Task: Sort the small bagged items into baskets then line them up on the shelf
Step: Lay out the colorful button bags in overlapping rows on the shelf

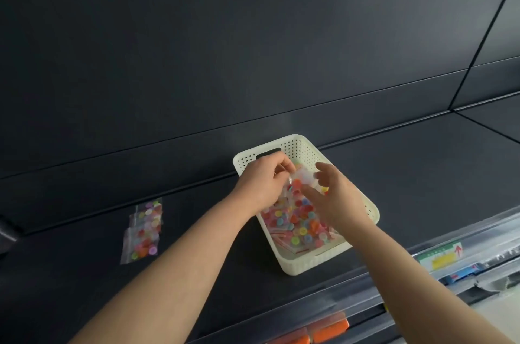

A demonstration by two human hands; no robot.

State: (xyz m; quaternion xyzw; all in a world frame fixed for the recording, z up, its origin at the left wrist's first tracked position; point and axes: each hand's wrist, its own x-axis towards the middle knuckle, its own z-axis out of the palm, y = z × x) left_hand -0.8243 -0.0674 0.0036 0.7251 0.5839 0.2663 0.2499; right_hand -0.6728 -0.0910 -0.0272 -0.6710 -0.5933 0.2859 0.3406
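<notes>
— Sitting on the dark shelf [84, 273], what is seen?
— A white basket [295, 263] is seen, right of the middle. It is filled with small bags of bright buttons [295, 221].
— How are the hands held?
— One small bag [298, 178] is pinched by the curled fingers of the left hand [264, 177], over the far end of the basket. The right hand [337, 200] is held just beside it, fingers spread and loose.
— And on the left?
— A little pile of bags [145, 231] is laid flat on the shelf, well apart from the basket.
</notes>
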